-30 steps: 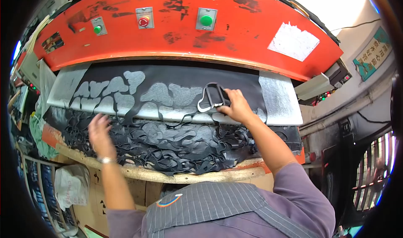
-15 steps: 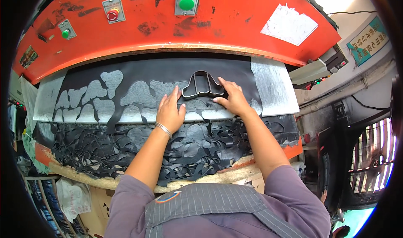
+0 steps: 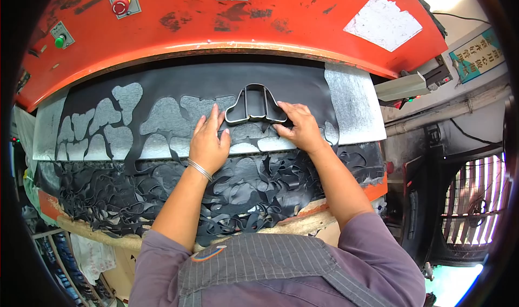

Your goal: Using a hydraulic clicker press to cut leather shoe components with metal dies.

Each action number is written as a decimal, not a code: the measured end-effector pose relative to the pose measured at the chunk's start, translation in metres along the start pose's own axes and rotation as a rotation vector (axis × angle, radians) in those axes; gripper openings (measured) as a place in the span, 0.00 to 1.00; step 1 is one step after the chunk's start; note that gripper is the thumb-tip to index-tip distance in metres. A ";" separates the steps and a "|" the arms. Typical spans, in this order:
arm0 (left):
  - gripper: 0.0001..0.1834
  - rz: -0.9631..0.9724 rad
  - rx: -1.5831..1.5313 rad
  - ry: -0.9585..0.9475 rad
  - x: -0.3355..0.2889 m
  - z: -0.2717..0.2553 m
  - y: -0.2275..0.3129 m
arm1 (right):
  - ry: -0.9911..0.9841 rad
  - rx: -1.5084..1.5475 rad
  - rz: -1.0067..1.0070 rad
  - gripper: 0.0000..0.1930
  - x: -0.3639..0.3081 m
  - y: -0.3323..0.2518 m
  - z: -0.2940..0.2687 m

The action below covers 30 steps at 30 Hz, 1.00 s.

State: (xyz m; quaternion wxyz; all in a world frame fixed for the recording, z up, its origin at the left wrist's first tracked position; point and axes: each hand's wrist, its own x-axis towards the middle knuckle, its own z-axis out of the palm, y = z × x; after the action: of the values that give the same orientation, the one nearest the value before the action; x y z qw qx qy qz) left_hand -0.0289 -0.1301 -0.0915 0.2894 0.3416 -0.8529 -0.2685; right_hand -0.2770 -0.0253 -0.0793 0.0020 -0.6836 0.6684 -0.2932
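Note:
A metal cutting die (image 3: 256,117), a bell-like outline with inner cross strips, stands on a black leather-like sheet (image 3: 189,80). My right hand (image 3: 304,128) grips its right end, with the fingers at the far side and the thumb at the near side. My left hand (image 3: 208,144) lies beside its left end with the fingers apart, the fingertips close against the rim; whether they touch it I cannot tell. Shaped cut-outs in the sheet, left of and below the die, show the pale cutting board (image 3: 354,101) beneath.
Tangled black offcuts (image 3: 135,193) cover the near ledge. Beyond the sheet rises the red machine beam (image 3: 303,25), carrying green buttons (image 3: 60,41), a red knob (image 3: 121,5) and a torn white paper (image 3: 383,21). A barred fan (image 3: 478,201) stands at the right.
The whole view has shifted, so the beam and buttons sit higher in the picture. Both hands stay at the die, which keeps about the same place on the sheet.

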 end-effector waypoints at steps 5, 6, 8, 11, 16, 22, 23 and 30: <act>0.35 0.018 0.020 0.018 0.003 -0.001 -0.001 | 0.027 -0.075 -0.026 0.32 0.005 -0.002 0.001; 0.35 0.016 0.030 0.015 0.003 -0.001 0.000 | 0.033 -0.078 -0.030 0.32 0.003 -0.003 0.001; 0.36 0.025 0.009 0.019 0.001 -0.004 -0.001 | 0.003 -0.099 -0.009 0.33 0.000 -0.005 0.001; 0.40 -0.254 -0.377 -0.041 0.000 -0.027 -0.007 | 0.027 -0.116 0.056 0.35 -0.008 -0.022 -0.010; 0.35 -0.276 -0.413 0.517 0.015 -0.136 -0.106 | 0.247 -0.044 0.356 0.33 -0.025 -0.046 -0.022; 0.37 -0.185 -0.056 1.108 0.028 -0.265 -0.151 | 0.506 0.134 -0.169 0.27 0.084 -0.141 -0.051; 0.37 -0.204 0.162 1.169 0.027 -0.277 -0.150 | 0.501 0.170 -0.131 0.25 0.097 -0.157 -0.058; 0.27 -0.126 -0.010 0.826 -0.059 -0.307 -0.115 | 0.441 0.313 0.037 0.19 0.059 -0.187 -0.063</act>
State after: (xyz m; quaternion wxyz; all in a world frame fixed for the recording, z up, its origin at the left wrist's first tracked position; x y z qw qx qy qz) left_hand 0.2634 -0.2380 0.0256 0.5917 0.4708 -0.6412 -0.1302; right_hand -0.1360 -0.0347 0.0704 -0.0328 -0.5821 0.6117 -0.5347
